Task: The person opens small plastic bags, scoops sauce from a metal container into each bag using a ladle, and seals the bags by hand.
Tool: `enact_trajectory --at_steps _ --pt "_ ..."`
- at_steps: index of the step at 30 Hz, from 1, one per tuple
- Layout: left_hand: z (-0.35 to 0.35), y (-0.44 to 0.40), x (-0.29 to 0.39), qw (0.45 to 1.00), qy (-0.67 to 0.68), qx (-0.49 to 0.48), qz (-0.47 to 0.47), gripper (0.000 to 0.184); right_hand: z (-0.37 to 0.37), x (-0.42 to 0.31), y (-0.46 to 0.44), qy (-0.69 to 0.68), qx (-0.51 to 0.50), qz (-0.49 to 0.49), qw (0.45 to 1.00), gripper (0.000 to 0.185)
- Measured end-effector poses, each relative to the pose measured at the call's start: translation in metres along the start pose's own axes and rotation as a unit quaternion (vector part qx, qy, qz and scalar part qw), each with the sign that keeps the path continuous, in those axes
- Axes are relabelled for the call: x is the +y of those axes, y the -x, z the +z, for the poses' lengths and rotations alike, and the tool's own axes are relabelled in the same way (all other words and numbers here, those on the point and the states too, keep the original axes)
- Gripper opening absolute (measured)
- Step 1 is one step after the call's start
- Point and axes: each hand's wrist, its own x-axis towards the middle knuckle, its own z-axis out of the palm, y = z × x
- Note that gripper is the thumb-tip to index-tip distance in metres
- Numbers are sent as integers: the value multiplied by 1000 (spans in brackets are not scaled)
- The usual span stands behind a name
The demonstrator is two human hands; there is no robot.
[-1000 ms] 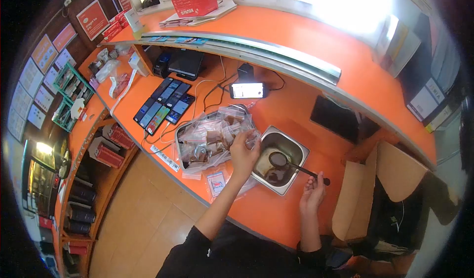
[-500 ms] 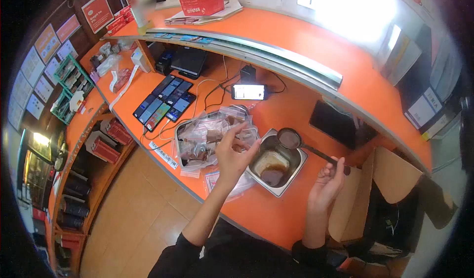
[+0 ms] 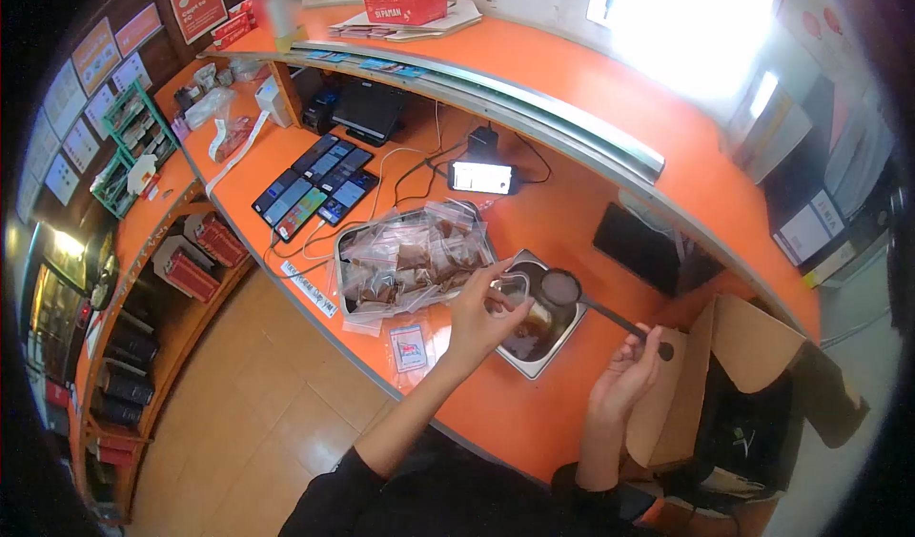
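My left hand [image 3: 479,320] is closed around a small clear plastic bag [image 3: 516,287], its mouth spread in a loop above the left side of a metal pan [image 3: 544,369]. Dark brown sauce [image 3: 527,344] lies in the pan. My right hand [image 3: 624,377] grips the dark handle of a ladle [image 3: 561,287]. The ladle's round bowl hangs over the pan's far right part, beside the bag, and looks filled with brown liquid. Left of the pan, a metal tray [image 3: 341,294] is heaped with clear zip bags of brown sauce [image 3: 415,256].
A pack of clear bags [image 3: 412,346] lies near the counter's front edge. Several phones [image 3: 315,186] lie at the left, and one lit phone [image 3: 482,177] stands behind the pan. An open cardboard box [image 3: 679,394] stands at the right, a dark tablet [image 3: 640,244] behind it.
My left hand has moved right and down from over the sauce-bag tray to the pan, bringing the clear bag beside the ladle. The ladle's bowl has shifted slightly right and down.
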Motion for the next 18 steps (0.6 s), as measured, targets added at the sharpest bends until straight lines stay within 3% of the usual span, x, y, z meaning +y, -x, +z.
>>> enact_trajectory --at_steps 7,18 --pt "19 -1 0 999 30 -43 -13 75 31 -22 4 -12 -53 -89 995 31" --pt "26 -4 5 999 20 -45 17 77 33 -27 9 92 -101 -258 956 35"
